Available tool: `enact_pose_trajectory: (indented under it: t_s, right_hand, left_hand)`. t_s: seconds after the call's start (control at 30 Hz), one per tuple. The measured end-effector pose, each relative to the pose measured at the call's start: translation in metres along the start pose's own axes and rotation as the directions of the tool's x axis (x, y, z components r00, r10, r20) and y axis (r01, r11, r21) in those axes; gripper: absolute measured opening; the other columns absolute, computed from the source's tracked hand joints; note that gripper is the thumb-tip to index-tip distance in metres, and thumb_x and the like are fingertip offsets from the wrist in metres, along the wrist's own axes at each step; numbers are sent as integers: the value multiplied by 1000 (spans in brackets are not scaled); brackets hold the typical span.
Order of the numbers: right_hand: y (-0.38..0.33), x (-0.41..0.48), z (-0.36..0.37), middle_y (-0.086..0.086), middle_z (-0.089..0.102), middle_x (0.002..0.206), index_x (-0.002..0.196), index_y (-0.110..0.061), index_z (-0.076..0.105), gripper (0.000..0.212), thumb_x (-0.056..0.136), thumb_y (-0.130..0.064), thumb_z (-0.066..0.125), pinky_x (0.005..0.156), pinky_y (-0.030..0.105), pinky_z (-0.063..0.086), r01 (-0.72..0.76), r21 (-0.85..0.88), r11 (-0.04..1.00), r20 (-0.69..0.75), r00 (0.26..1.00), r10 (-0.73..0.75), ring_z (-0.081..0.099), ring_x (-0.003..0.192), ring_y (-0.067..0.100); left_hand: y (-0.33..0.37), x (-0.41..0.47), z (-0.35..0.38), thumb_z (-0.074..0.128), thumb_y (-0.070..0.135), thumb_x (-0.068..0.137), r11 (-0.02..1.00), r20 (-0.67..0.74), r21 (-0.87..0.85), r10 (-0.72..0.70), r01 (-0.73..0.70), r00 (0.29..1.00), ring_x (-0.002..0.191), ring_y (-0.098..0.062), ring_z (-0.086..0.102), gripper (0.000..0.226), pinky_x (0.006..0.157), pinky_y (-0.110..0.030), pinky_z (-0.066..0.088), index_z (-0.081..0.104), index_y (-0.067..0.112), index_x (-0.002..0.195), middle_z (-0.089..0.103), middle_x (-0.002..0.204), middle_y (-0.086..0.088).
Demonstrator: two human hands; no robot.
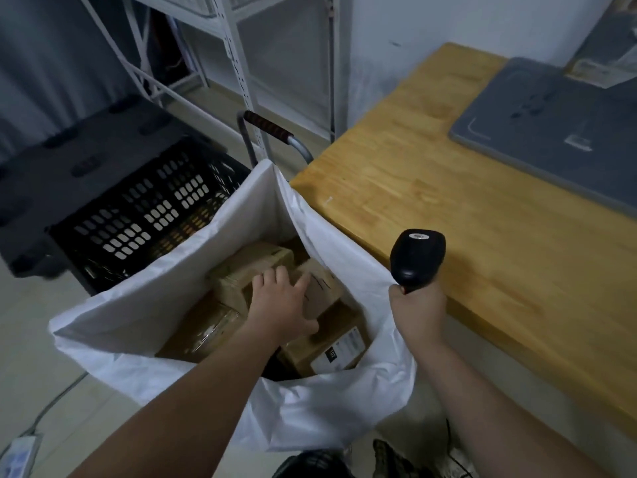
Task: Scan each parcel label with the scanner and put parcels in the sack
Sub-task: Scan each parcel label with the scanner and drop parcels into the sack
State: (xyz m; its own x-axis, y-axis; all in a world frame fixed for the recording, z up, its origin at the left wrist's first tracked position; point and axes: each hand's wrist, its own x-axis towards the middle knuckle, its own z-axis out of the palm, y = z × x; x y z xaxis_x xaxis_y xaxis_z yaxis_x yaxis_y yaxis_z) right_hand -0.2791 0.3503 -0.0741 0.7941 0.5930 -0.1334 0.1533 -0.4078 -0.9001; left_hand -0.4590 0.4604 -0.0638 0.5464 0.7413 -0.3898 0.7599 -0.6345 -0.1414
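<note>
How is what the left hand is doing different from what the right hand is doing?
The left hand reaches down inside the white sack, fingers spread flat on a cardboard parcel; the right hand stays up at the sack's rim. The left is open, while the right is closed in a grip on the black scanner. Both are bare.
</note>
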Motion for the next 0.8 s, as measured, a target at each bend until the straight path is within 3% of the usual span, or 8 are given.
enact_pose_trajectory:
  t_s: [0.07,0.17,0.27,0.4,0.53,0.7,0.8]
  right_hand:
    - [1,5,0,-7,48,63,95,-15,49,30,76,2,65,59,27,38,1,-26,1000,-2,1000,-1,49,59,16]
    - [4,10,-3,-5,48,64,99,-18,47,33,78,2,63,54,24,35,10,-81,997,59,998,-5,48,57,14]
    - [7,12,-10,-4,50,66,104,-20,47,36,79,1,61,53,24,35,12,-127,992,118,993,3,50,62,17]
    - [4,22,-32,-4,51,69,110,-19,46,38,81,1,62,55,24,35,6,-89,996,105,994,3,50,64,17]
    - [-2,44,-74,-5,43,61,93,-15,42,27,82,0,61,50,24,29,-6,-68,998,46,999,10,42,53,10]
    - [-1,80,-158,-8,47,58,77,-25,40,32,80,-5,65,62,29,45,-46,-21,999,-96,994,44,62,65,26]
    - [-2,97,-219,-10,46,52,69,-34,33,42,79,-7,63,57,27,45,-45,-2,999,-189,981,44,66,67,32]
  left_hand:
    - [-4,-3,7,51,74,75,995,22,20,98,-98,995,127,-33,32,94,106,-45,24,14,33,151,32,140,-13]
    - [-8,-6,11,51,72,79,993,81,85,71,-78,994,126,-33,36,90,105,-47,26,15,33,151,37,140,-13]
    - [2,3,-7,42,72,85,990,109,123,62,-75,992,128,-32,35,71,105,-49,25,40,30,142,41,139,-12]
    - [23,18,-43,38,53,96,997,-41,17,70,-69,997,126,-29,38,50,102,-45,30,52,19,130,44,135,-11]
    - [62,34,-84,42,45,97,989,-199,-93,94,-115,975,125,-28,41,45,101,-42,31,52,19,132,47,133,-7]
    - [144,55,-145,44,44,98,947,-299,-173,212,-271,930,128,-27,40,45,104,-40,29,49,21,137,47,136,-5]
    - [203,67,-175,43,44,99,914,-342,-185,284,-361,896,127,-26,40,45,104,-40,30,48,22,138,47,136,-4]
